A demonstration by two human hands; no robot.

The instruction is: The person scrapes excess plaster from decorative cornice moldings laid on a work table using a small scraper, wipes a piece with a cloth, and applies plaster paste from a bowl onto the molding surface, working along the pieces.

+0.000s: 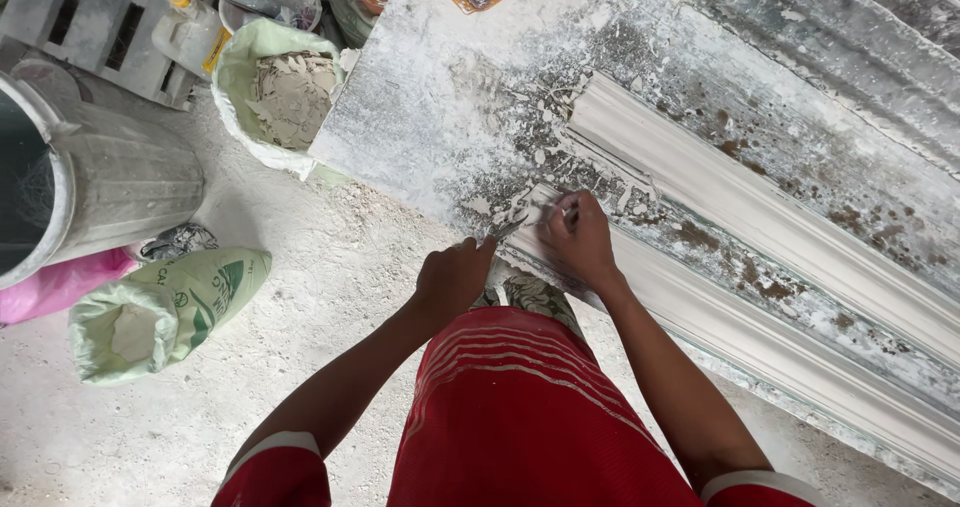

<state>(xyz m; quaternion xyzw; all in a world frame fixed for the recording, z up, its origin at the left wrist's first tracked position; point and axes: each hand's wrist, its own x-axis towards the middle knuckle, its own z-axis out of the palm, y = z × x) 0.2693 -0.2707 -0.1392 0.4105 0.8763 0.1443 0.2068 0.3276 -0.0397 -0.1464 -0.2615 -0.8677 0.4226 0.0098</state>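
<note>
Fingers of the left hand curled shut around the handle of a thin metal blade, tip aimed up and to the right, toward the other hand. Fingers of the right hand bunched together, pinching what looks like a small pale tool or sliver; too small to name for certain. Both hands close, almost meeting, right at the near end of the plaster cornice moulding.

Moulding lying flat on the dusty table, long axis running from the hands away to the lower right, ribs parallel down its length. Working end just above and between the two hands; right hand resting on it, left hand just off its corner at the table edge. Blade tip touching or nearly touching that end; hard to tell which. Plaster chips scattered just beyond.

Further out, on the floor to the left: an open sack of broken plaster pieces, a green sack lying on its side, a grey metal bin, a pallet.
</note>
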